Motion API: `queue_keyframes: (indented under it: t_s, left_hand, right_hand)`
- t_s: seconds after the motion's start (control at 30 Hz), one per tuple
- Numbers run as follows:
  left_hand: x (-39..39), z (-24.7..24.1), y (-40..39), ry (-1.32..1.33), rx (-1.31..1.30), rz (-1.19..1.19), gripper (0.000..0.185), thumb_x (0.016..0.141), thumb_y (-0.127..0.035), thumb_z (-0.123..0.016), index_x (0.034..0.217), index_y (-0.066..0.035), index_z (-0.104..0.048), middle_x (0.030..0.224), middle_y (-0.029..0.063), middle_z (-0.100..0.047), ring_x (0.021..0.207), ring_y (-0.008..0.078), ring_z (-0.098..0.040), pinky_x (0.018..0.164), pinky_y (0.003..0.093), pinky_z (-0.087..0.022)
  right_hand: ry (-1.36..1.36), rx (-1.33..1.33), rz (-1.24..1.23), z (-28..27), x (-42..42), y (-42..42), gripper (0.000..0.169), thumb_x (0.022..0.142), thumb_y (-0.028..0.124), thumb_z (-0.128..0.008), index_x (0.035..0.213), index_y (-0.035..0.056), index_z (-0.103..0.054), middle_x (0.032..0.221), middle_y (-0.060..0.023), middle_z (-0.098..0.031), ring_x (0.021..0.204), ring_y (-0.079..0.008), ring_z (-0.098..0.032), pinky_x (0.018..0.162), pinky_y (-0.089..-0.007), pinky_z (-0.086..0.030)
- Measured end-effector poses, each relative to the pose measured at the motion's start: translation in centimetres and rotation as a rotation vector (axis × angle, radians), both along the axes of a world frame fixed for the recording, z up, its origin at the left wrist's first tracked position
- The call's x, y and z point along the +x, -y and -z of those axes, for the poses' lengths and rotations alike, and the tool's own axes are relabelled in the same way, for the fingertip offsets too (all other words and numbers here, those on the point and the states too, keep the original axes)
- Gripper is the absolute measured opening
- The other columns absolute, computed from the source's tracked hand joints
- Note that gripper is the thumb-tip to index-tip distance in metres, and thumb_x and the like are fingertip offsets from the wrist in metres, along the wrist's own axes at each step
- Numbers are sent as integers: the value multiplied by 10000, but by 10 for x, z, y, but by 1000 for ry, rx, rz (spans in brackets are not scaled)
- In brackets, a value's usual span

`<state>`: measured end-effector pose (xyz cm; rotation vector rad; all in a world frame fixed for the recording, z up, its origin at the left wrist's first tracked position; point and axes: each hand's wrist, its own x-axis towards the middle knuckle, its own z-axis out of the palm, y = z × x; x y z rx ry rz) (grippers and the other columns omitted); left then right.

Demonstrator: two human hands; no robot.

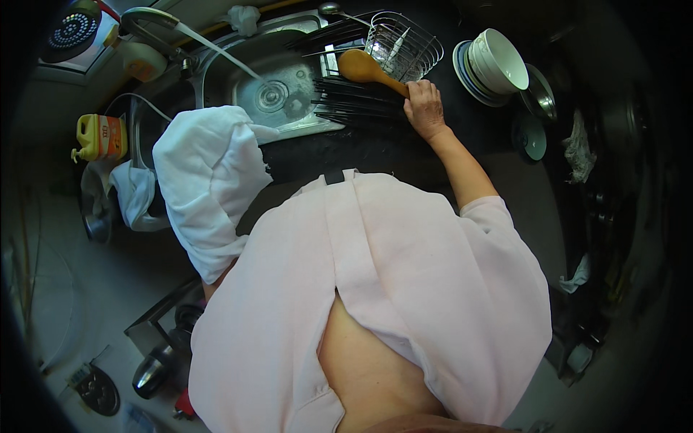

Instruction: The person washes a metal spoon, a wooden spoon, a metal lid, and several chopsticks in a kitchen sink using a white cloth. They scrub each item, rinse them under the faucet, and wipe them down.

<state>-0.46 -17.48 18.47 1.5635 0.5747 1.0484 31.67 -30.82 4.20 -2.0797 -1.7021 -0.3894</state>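
My right hand (pixel 425 108) grips the end of the handle of a wooden ladle (pixel 361 66), its rounded head pointing left toward the sink. Just below the ladle, several black chopsticks (pixel 357 102) lie at the sink's right edge. Beyond my hand is a wire basket (pixel 430 46) with utensils in it. A white cloth (pixel 208 162) is draped over my left hand and forearm; the fingers are hidden beneath it. Water runs from a faucet (pixel 149 19) into the right basin of a stainless steel sink (pixel 249 100), over the drain.
Stacked bowls and plates (pixel 492 65) stand right of the basket, with a metal bowl (pixel 541 92) and a green bowl (pixel 530 138) close by. A yellow jug with a pump (pixel 100 138) sits left of the sink. Another white cloth (pixel 132 189) hangs at the left basin.
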Motion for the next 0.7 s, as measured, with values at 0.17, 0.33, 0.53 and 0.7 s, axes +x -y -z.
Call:
queue_keyframes:
  t_s: [0.17,0.33,0.53,0.7]
  left_hand:
    - [9,0,3,-11,1,12,304,754,-210,-673,947,-37,-514,812,104,-553,782,198,-551,691,294,-461]
    - [20,1,1,-18,-12,51,295,751,-204,-673,937,-37,-515,804,103,-552,773,198,-550,685,293,-459]
    - [36,3,-2,-24,-19,107,285,747,-197,-672,924,-37,-517,793,100,-550,762,198,-549,677,293,-457]
    - [46,6,-1,-31,-22,145,276,744,-192,-672,913,-38,-518,785,99,-548,753,198,-549,670,292,-455]
  right_hand:
    - [-41,92,-53,-2,2,4,419,633,55,-665,1021,50,-504,967,-127,-495,893,-290,-521,759,-392,-423]
    - [-116,254,-175,-31,-12,11,440,645,40,-644,1062,40,-503,1008,-141,-497,884,-302,-538,753,-386,-453]
    - [-292,544,22,-86,-23,27,335,752,27,-587,1073,21,-494,986,-136,-492,877,-265,-524,745,-353,-453]
    - [-455,477,298,-58,5,60,289,763,38,-602,1039,-20,-541,949,-146,-504,848,-288,-529,771,-364,-450]
